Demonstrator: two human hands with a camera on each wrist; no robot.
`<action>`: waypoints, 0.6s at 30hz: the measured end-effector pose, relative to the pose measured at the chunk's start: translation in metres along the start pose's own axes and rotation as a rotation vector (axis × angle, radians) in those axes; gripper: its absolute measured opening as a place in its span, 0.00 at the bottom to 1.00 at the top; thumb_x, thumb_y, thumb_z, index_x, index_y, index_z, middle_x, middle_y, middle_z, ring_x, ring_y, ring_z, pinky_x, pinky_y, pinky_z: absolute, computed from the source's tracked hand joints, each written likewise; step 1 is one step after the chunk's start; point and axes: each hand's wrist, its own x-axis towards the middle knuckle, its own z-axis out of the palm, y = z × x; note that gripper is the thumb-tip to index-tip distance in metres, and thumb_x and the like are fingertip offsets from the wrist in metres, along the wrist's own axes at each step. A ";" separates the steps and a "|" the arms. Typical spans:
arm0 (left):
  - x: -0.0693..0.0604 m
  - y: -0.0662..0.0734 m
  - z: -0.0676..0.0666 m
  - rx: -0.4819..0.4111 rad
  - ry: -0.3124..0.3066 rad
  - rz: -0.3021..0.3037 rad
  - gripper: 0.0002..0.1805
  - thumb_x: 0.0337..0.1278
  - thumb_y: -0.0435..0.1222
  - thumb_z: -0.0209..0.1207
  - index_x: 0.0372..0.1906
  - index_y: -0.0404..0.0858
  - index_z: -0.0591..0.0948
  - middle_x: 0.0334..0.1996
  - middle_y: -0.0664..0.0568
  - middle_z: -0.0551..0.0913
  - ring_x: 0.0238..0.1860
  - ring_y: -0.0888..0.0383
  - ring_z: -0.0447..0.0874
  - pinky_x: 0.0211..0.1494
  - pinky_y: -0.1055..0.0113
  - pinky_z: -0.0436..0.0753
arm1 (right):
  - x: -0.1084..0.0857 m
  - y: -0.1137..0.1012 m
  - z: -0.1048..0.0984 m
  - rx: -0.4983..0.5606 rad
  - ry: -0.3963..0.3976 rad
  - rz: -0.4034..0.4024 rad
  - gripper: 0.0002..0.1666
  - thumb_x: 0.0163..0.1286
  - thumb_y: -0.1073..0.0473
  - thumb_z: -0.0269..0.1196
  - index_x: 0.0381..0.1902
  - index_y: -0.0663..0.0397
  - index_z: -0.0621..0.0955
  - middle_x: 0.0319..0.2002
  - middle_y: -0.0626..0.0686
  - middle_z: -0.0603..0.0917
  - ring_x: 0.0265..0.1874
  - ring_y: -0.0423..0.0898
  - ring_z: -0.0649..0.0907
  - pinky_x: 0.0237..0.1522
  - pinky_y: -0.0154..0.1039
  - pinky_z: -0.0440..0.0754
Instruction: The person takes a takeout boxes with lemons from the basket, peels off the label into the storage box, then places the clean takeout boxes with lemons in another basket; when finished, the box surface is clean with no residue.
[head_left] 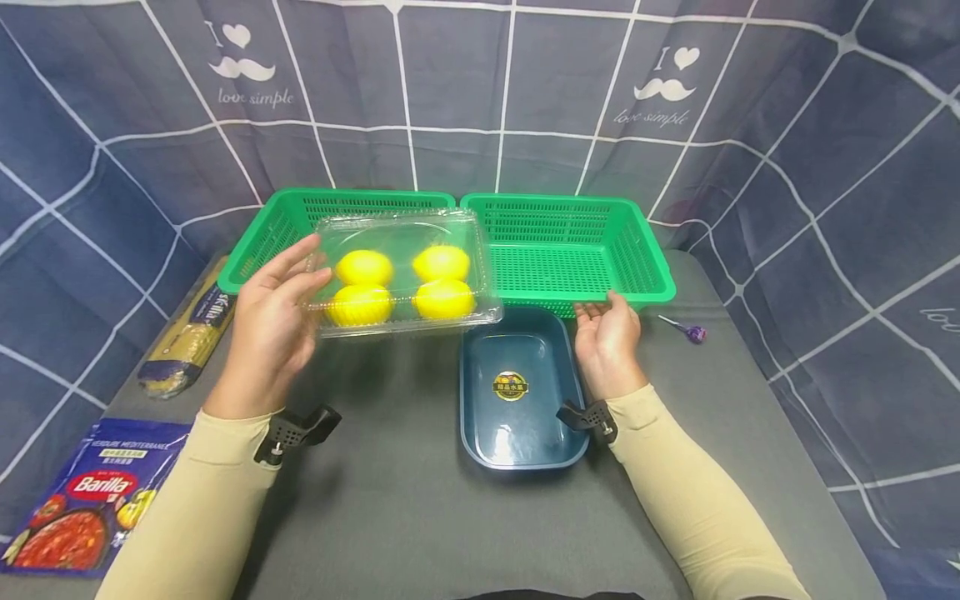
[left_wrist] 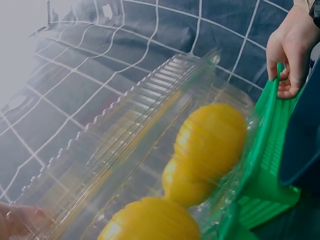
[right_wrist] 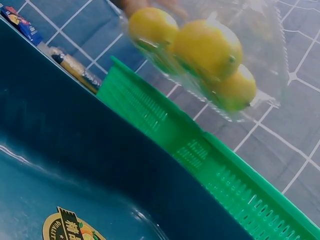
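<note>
My left hand grips the left side of a clear plastic clamshell box, raised above the table. Several yellow lemons lie inside it; they show close up in the left wrist view, where lemons fill the middle. With thumb and fingers, my right hand pinches the front rim of the right green basket. The left wrist view also shows my right hand on that rim. A dark blue tray with a gold label sits just left of my right wrist.
Behind the box stands the left green basket, partly hidden. At the left lie a pack of spaghetti and a blue Barilla pouch. A purple-wrapped lollipop rests at the right. Dark tiled-pattern cloth hangs around the table.
</note>
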 end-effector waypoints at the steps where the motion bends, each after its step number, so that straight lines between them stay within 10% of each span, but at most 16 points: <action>1: 0.002 0.000 0.003 0.008 -0.004 0.005 0.28 0.72 0.22 0.58 0.74 0.34 0.76 0.69 0.38 0.65 0.72 0.44 0.62 0.62 0.61 0.71 | 0.000 0.000 0.000 0.001 0.000 0.002 0.14 0.88 0.62 0.41 0.60 0.65 0.69 0.57 0.61 0.67 0.51 0.50 0.72 0.61 0.44 0.76; 7: 0.019 -0.003 0.021 0.059 -0.019 0.046 0.27 0.72 0.22 0.57 0.73 0.35 0.76 0.68 0.39 0.65 0.73 0.46 0.59 0.70 0.44 0.63 | 0.003 0.001 0.000 0.007 0.008 0.001 0.13 0.88 0.62 0.42 0.58 0.65 0.70 0.53 0.60 0.67 0.51 0.51 0.70 0.65 0.46 0.73; 18: 0.055 -0.011 0.065 0.065 -0.053 0.067 0.27 0.70 0.21 0.57 0.71 0.33 0.78 0.67 0.37 0.66 0.73 0.49 0.61 0.55 0.58 0.75 | 0.004 0.002 0.000 0.007 0.007 -0.023 0.14 0.88 0.63 0.42 0.57 0.68 0.71 0.51 0.62 0.70 0.47 0.51 0.74 0.59 0.45 0.77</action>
